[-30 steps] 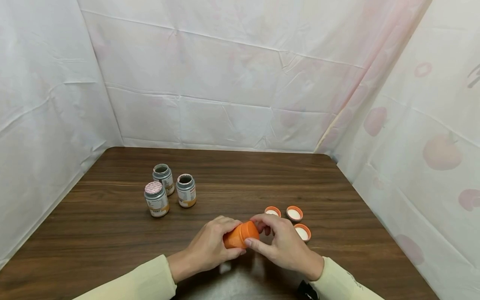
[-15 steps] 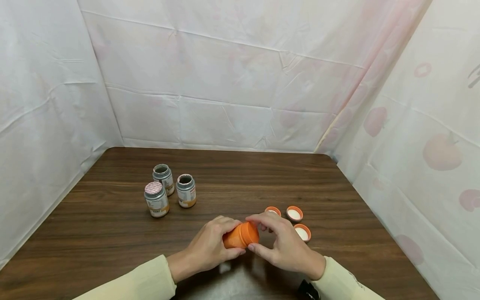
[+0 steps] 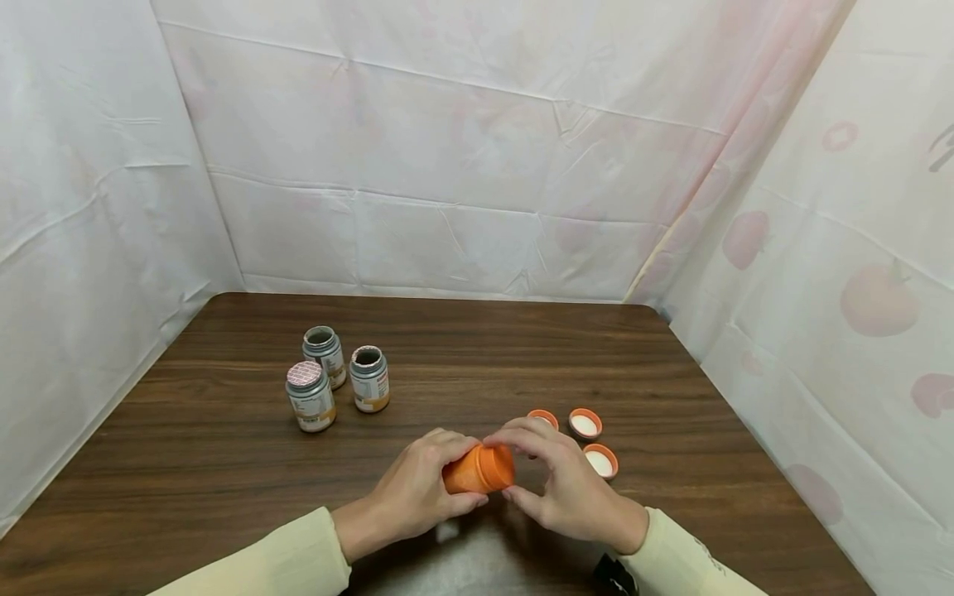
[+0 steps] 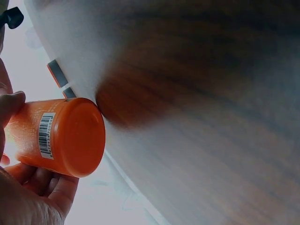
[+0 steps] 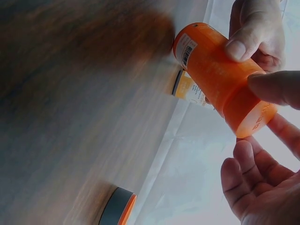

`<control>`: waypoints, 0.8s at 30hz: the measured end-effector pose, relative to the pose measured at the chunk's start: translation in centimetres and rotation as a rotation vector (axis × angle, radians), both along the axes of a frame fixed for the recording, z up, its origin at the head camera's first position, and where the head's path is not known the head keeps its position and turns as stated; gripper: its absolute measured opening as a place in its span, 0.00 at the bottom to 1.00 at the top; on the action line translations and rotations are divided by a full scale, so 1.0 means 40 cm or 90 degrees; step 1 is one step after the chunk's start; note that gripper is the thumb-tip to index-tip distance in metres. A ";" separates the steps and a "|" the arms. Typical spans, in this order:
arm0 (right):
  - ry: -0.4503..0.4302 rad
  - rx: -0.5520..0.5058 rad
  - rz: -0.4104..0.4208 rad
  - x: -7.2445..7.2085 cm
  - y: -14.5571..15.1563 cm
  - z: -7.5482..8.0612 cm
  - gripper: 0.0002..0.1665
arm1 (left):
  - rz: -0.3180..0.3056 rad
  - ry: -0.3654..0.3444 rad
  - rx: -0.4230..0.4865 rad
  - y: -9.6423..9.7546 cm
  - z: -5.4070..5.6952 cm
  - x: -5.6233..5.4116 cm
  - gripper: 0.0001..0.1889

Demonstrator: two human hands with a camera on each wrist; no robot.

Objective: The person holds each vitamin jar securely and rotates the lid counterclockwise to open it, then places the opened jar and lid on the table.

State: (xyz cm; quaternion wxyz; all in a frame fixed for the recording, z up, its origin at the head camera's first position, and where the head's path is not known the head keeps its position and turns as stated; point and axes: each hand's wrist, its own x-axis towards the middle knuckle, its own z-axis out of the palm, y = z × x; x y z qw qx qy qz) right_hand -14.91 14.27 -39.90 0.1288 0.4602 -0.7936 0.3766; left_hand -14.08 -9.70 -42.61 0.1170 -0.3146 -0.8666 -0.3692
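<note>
An orange bottle (image 3: 464,473) with a matching orange cap (image 3: 498,468) lies tilted on its side between both hands, its cap toward the right. My left hand (image 3: 417,480) grips the bottle's body, thumb on the near side and fingers on the far side. With thumb and index finger on opposite sides of the cap, my right hand (image 3: 570,480) pinches it; its other fingers are off the cap. In the left wrist view the bottle's base and a barcode label (image 4: 46,135) face the camera. Raised lettering shows on the cap's top in the right wrist view.
Two open grey jars (image 3: 323,356) (image 3: 369,381) and one with a patterned seal (image 3: 310,397) stand at the left. Three upturned lids with orange rims (image 3: 542,418) (image 3: 585,425) (image 3: 600,461) lie beside the right hand on the wooden table (image 3: 462,339).
The right hand's fingers have slid over the cap's far side toward the left, and its thumb has moved down to the cap's near edge. The left hand and bottle stay nearly still.
</note>
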 end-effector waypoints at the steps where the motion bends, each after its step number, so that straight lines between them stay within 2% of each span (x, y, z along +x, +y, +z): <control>1: 0.000 0.000 -0.002 0.000 0.000 0.000 0.40 | 0.000 0.000 0.000 0.000 0.000 0.000 0.25; 4: -0.005 0.000 -0.022 0.000 0.000 -0.003 0.39 | 0.002 -0.003 0.001 0.000 -0.001 0.000 0.24; 10: -0.030 0.003 -0.105 0.006 0.000 -0.010 0.29 | 0.003 -0.013 0.003 0.002 -0.003 0.001 0.23; 14: -0.047 0.011 -0.148 0.009 -0.001 -0.011 0.26 | 0.006 -0.015 0.005 0.002 -0.004 0.001 0.23; 24: -0.103 0.033 -0.181 0.010 -0.015 -0.004 0.22 | 0.014 -0.013 0.006 0.001 -0.001 0.000 0.24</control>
